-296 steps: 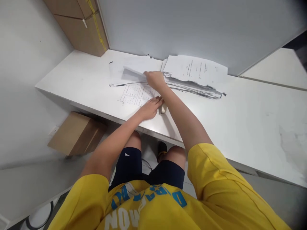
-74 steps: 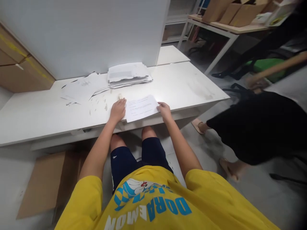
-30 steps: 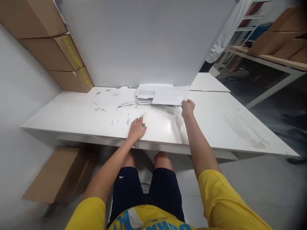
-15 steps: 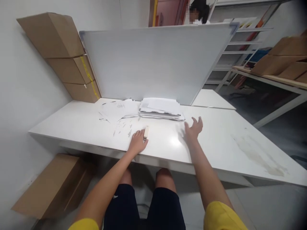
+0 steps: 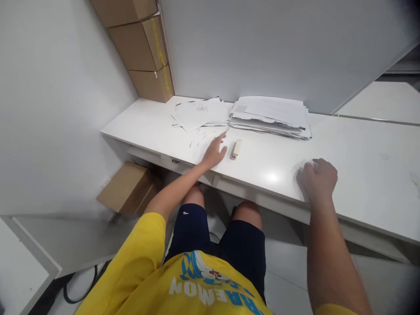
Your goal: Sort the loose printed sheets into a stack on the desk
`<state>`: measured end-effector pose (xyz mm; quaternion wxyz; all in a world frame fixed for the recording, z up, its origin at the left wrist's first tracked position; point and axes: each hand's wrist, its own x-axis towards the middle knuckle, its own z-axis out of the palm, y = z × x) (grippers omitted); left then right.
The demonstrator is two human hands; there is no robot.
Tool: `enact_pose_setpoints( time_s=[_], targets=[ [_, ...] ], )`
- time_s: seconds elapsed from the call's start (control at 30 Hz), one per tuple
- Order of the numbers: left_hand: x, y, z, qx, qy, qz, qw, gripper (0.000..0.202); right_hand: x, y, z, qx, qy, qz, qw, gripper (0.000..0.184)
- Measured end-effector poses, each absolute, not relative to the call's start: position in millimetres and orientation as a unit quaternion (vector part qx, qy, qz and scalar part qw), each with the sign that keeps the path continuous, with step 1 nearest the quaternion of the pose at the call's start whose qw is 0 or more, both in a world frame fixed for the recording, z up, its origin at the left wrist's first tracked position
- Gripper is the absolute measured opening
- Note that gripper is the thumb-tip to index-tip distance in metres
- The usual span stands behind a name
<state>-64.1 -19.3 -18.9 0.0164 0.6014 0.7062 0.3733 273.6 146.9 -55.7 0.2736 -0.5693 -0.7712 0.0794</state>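
Note:
My left hand lies on the white table with its fingers stretched out, holding nothing, just left of a small beige stapler. Its fingertips point toward a loose spread of printed sheets. My right hand rests near the table's front edge, fingers curled loosely with nothing in them. A thick stack of papers sits at the back against the white board.
Stacked cardboard boxes stand in the far left corner on the table. Another cardboard box lies on the floor under the table's left end. A second white table adjoins at the right. A black cable runs along the floor.
My right hand set a sheet on the thick stack, then drew back to the table's front edge. My left hand slid off the stapler to its left. The view swung left and down.

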Motion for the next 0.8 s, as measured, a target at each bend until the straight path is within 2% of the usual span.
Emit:
enact_pose_setpoints(
  time_s=[0.07,0.17,0.27,0.4,0.6,0.67,0.8],
  targets=[
    [-108.6,-14.4,-10.4,0.546,0.770,0.330,-0.015,0.065,267.6,145.9,-52.5,-0.554,-0.792,0.072,0.246,0.058],
    [-175.2,-11.5,-0.6,0.453,0.867,0.201,-0.059,0.073,263.6,145.4,-50.5,-0.549,-0.801,0.088,0.222,0.061],
    [-214.3,-9.4,0.1,0.401,0.909,0.114,-0.011,0.071,264.9,144.7,-50.5,-0.551,-0.798,0.099,0.223,0.062],
    [-225.3,-3.6,-3.3,0.483,0.874,0.050,0.017,0.067,267.7,143.9,-51.9,-0.556,-0.797,0.098,0.214,0.057],
    [-227.2,-7.1,-5.1,0.641,0.761,0.096,0.030,0.056,267.3,141.3,-47.7,-0.554,-0.804,0.104,0.189,0.058],
    [-230.8,-5.7,-6.7,0.573,0.807,0.145,0.007,0.059,266.5,139.6,-45.2,-0.559,-0.802,0.108,0.181,0.058],
    [-238.9,3.9,-10.3,0.358,0.906,0.223,-0.017,0.078,266.7,137.8,-43.2,-0.570,-0.794,0.121,0.176,0.058]
  ],
)
